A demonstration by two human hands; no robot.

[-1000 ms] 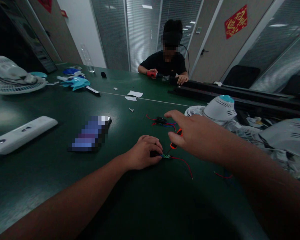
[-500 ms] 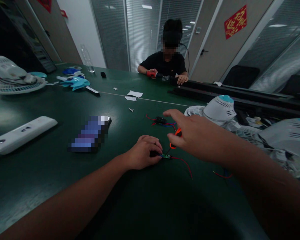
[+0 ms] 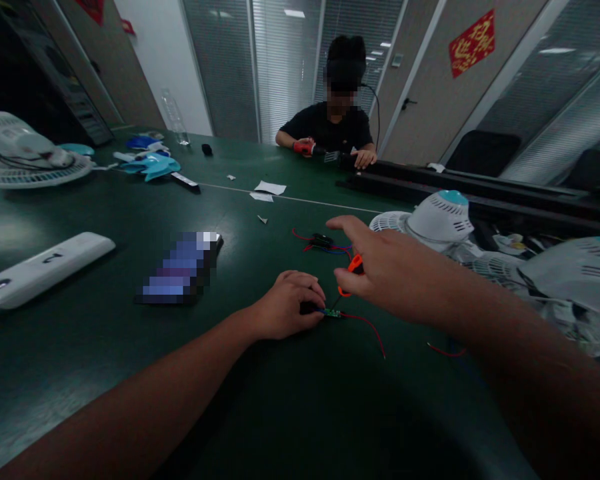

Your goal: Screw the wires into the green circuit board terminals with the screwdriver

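Observation:
My left hand [image 3: 291, 305] rests on the green table, its fingers closed around one end of a small green circuit board [image 3: 333, 313]. Blue wire shows near the fingertips, and a red wire [image 3: 370, 326] curves from the board's right end. In my right hand [image 3: 383, 270] is a screwdriver [image 3: 351, 275] with an orange and black handle, tilted so its thin shaft meets or nearly meets the board. The index finger of that hand sticks out, pointing left. Beyond it lies a black module [image 3: 322, 240] with red and blue wires.
White fan parts [image 3: 440, 217] stand at the right; another fan [image 3: 35, 150] lies far left. A phone [image 3: 183, 268] and a long white panel [image 3: 47, 268] are left of my hands. Paper scraps [image 3: 270, 189] lie farther back. Across the table, a person [image 3: 330, 127] holds a red tool.
The screwdriver has tilted very slightly in my right hand. Both hands stay in nearly the same place, and the circuit board has not visibly moved.

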